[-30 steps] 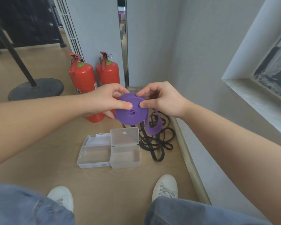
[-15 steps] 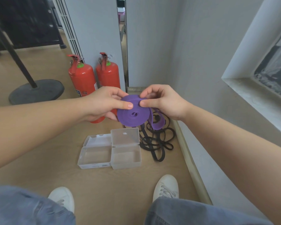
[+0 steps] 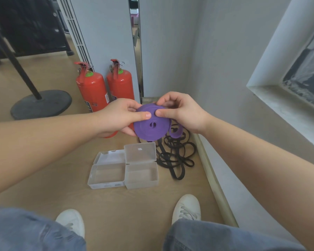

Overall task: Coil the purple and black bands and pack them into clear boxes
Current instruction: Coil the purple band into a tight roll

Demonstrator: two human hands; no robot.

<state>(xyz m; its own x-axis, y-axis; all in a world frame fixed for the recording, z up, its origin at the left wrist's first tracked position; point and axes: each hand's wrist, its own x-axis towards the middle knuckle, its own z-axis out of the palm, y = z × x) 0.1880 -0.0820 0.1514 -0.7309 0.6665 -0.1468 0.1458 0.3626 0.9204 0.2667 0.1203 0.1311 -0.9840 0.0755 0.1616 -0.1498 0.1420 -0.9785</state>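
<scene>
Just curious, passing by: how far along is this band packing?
Done: nothing packed; the two clear plastic boxes lie open and empty. In hand: left hand and right hand pinch the nearly wound purple rubber band coil, a short tail loose. Remaining: the tangled black bands, uncoiled.

Grey wall beyond and to the right of the right grip, with pale skirting along its foot. White-framed recessed window well right of that grip, pane dark. Narrow vertical gap between wall panels, straight beyond both grips. Two red fire extinguishers upright against the wall, just beyond the left grip. Round black stand base with slanted pole, well left of it. White slatted grille further back. Tan floor below. Soft even light.
</scene>
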